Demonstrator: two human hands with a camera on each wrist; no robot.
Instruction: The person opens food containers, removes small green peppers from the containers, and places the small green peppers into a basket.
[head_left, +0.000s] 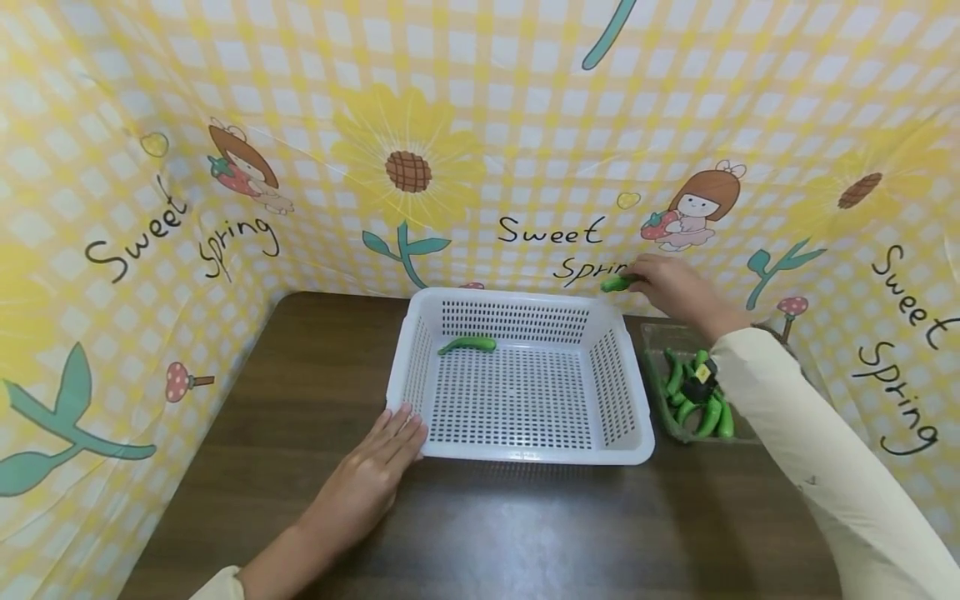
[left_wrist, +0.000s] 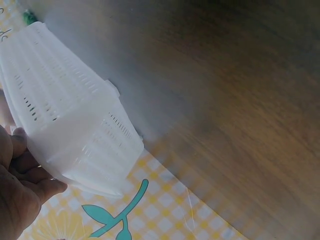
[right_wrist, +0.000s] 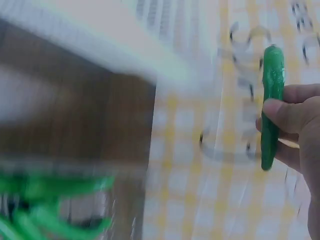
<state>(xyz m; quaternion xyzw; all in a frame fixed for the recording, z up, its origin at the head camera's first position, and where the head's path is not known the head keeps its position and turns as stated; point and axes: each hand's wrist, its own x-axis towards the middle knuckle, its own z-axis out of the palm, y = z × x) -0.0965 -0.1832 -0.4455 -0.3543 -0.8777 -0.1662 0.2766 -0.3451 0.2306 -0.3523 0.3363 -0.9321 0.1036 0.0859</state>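
A white perforated plastic basket stands on the table with one green chili pepper lying at its back left. At the basket's front left corner, my left hand holds the rim, fingers over the top and thumb against the outer wall in the left wrist view. Pinched between thumb and fingers of my right hand is another green chili pepper, raised near the basket's back right corner. More green chili peppers lie in a clear plastic tray right of the basket, partly hidden by my right forearm.
The dark wooden table stretches in front and to the left of the basket. A yellow checked cloth hangs behind and along both sides. A black device with a yellow label is strapped on my right wrist over the tray.
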